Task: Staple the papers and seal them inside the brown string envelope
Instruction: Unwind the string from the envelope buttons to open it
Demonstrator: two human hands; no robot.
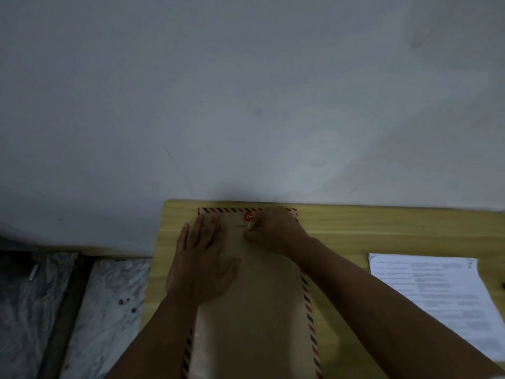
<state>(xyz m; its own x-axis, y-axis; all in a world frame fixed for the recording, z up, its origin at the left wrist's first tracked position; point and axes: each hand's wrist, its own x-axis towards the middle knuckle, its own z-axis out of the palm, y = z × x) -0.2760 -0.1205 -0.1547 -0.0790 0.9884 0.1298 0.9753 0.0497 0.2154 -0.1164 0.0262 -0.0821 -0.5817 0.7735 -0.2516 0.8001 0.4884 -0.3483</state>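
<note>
- A plain grey wall [246,91] fills the upper half of the frame; a light wooden desk [355,228] runs across the lower right, with crumpled plastic sheeting [103,310] at lower left.
- The brown string envelope [254,310], edged in red and blue stripes, lies lengthwise on the desk in the lower centre.
- The left hand [202,263] lies flat on the envelope, fingers straight, pressing it down.
- The right hand [276,231] pinches the thin string [249,225] just below the red button [248,216] near the envelope's top edge.
- A stack of printed papers [437,296] lies at lower right, apart from the envelope.
</note>
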